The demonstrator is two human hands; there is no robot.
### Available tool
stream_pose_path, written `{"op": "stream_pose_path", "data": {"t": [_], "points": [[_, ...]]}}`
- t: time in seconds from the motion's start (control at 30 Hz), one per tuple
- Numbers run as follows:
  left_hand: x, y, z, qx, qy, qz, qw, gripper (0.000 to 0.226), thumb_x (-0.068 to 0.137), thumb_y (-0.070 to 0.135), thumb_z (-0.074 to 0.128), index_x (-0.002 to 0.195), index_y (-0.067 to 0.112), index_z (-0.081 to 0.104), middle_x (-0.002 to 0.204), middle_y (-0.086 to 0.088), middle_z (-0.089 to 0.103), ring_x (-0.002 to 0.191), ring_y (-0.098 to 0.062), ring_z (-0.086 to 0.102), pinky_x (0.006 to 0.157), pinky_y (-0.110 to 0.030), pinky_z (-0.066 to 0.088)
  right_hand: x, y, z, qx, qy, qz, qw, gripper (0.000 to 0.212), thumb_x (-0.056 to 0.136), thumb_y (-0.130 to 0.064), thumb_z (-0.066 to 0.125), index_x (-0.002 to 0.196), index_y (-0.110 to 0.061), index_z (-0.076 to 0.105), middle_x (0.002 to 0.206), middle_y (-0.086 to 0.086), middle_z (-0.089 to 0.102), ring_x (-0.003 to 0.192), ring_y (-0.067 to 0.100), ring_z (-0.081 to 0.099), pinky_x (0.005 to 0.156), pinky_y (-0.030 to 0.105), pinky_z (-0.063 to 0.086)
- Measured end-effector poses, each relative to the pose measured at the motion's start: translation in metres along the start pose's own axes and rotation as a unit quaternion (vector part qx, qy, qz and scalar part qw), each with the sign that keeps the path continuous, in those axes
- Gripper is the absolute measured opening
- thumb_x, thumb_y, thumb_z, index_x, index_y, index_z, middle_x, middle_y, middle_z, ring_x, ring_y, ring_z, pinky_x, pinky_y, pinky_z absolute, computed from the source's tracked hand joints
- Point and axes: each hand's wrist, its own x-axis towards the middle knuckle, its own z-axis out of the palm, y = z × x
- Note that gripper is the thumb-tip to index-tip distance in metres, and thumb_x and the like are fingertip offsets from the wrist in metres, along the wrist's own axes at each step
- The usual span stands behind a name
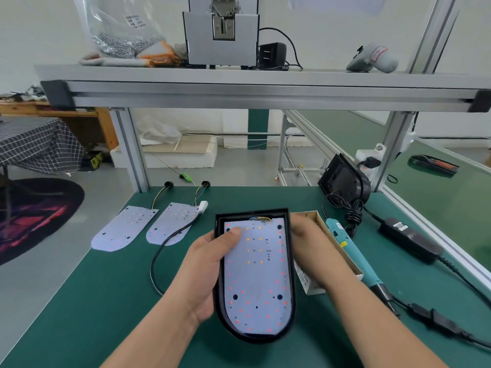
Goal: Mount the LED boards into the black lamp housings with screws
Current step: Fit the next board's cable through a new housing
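A black lamp housing (220, 312) is held above the green mat, with a white LED board (256, 277) lying inside it. My left hand (210, 269) grips the housing's left side, thumb pressed on the board's upper left corner. My right hand (310, 248) holds the housing's right edge from behind, partly hidden by it. Two more LED boards (122, 227) (172, 224) with wires lie flat at the mat's back left. Another black housing (344, 181) stands tilted at the back right. A teal electric screwdriver (353, 256) lies to the right of my right hand.
A small open cardboard box (313, 285) sits under my right wrist. A black power adapter (410, 240) and its cables run along the right side of the green mat (93, 301). A black cable (156, 258) loops left of the housing. An aluminium shelf (265, 86) spans overhead.
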Motion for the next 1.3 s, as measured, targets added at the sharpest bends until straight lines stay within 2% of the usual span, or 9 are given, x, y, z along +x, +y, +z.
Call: {"op": "stream_pose_path", "data": {"t": [0.1,0.17,0.27,0.47,0.6,0.77,1.03,1.17,1.3], "points": [[0.007,-0.002,-0.010,0.006,0.033,0.004,0.999,0.028,0.103,0.025,0.065,0.117,0.003,0.077,0.117,-0.022,0.078,0.103,-0.042,0.078,0.072,-0.045,0.065,0.009,-0.008,-0.014,0.148,0.050,0.020,0.987,0.030,0.095,-0.034,0.058,0.120,-0.029,0.074,0.107,0.009,0.079,0.074,0.025,0.070,0.060,0.033,0.058],[0.013,-0.008,-0.012,0.038,0.050,0.005,0.998,0.026,0.107,0.021,0.062,0.117,0.002,0.075,0.115,-0.021,0.079,0.102,-0.039,0.079,0.072,-0.044,0.066,0.007,-0.002,-0.017,0.051,0.016,0.014,0.998,0.044,0.081,-0.055,0.068,0.121,-0.038,0.072,0.106,0.002,0.077,0.077,0.015,0.072,0.064,0.031,0.059],[0.018,-0.018,-0.014,0.091,0.051,0.022,0.994,0.020,0.107,0.010,0.059,0.121,0.007,0.073,0.118,-0.017,0.079,0.105,-0.035,0.078,0.079,-0.041,0.066,0.003,0.008,-0.010,-0.220,-0.026,-0.031,0.975,0.042,0.084,-0.043,0.079,0.122,-0.045,0.062,0.105,-0.016,0.072,0.094,-0.007,0.067,0.080,0.023,0.056],[0.021,-0.024,-0.015,0.149,0.008,0.003,0.989,0.030,0.102,-0.005,0.060,0.124,0.012,0.070,0.118,-0.010,0.080,0.108,-0.032,0.078,0.085,-0.041,0.064,0.007,0.012,-0.019,-0.289,-0.041,-0.038,0.956,0.018,0.090,-0.032,0.077,0.103,-0.032,0.066,0.090,-0.029,0.068,0.084,-0.007,0.062,0.070,0.013,0.043],[0.027,-0.028,-0.016,0.156,0.026,-0.025,0.987,0.028,0.101,-0.005,0.059,0.121,0.010,0.072,0.114,-0.012,0.081,0.102,-0.031,0.079,0.078,-0.037,0.065,0.008,0.009,-0.035,-0.299,0.018,-0.029,0.954,0.023,0.097,-0.043,0.067,0.093,-0.021,0.067,0.079,-0.015,0.065,0.074,0.009,0.063,0.074,0.032,0.050],[0.026,-0.030,-0.013,0.271,0.022,0.016,0.962,0.028,0.094,0.013,0.061,0.108,0.029,0.078,0.112,-0.004,0.082,0.105,-0.029,0.078,0.097,-0.049,0.061,-0.002,0.001,-0.089,-0.442,0.172,-0.054,0.879,0.011,0.101,-0.035,0.058,0.101,-0.031,0.068,0.097,-0.017,0.070,0.087,0.001,0.063,0.077,0.032,0.050],[0.025,-0.019,-0.017,0.500,0.097,0.079,0.857,0.030,0.084,0.047,0.068,0.108,0.030,0.065,0.100,0.013,0.076,0.094,-0.011,0.072,0.091,-0.044,0.059,-0.027,0.035,-0.128,-0.589,0.098,0.087,0.798,0.037,0.104,-0.049,0.047,0.133,-0.028,0.056,0.123,0.001,0.057,0.108,0.026,0.065,0.092,0.042,0.053],[0.028,-0.024,-0.021,0.510,0.110,0.077,0.850,0.027,0.092,0.044,0.073,0.114,0.034,0.062,0.100,0.023,0.074,0.100,-0.009,0.070,0.088,-0.035,0.057,-0.035,0.037,-0.147,-0.534,0.010,0.133,0.835,0.051,0.097,-0.048,0.056,0.146,-0.032,0.053,0.108,-0.012,0.070,0.097,0.008,0.064,0.084,0.032,0.050],[0.032,-0.025,-0.021,0.514,0.106,0.063,0.849,0.069,0.091,0.053,0.072,0.152,0.031,0.047,0.137,0.024,0.061,0.135,-0.013,0.057,0.102,-0.030,0.047,-0.042,0.036,-0.162,-0.508,-0.032,0.132,0.850,0.076,0.088,-0.044,0.072,0.158,-0.035,0.043,0.097,-0.019,0.066,0.089,-0.006,0.062,0.075,0.018,0.042]]}}
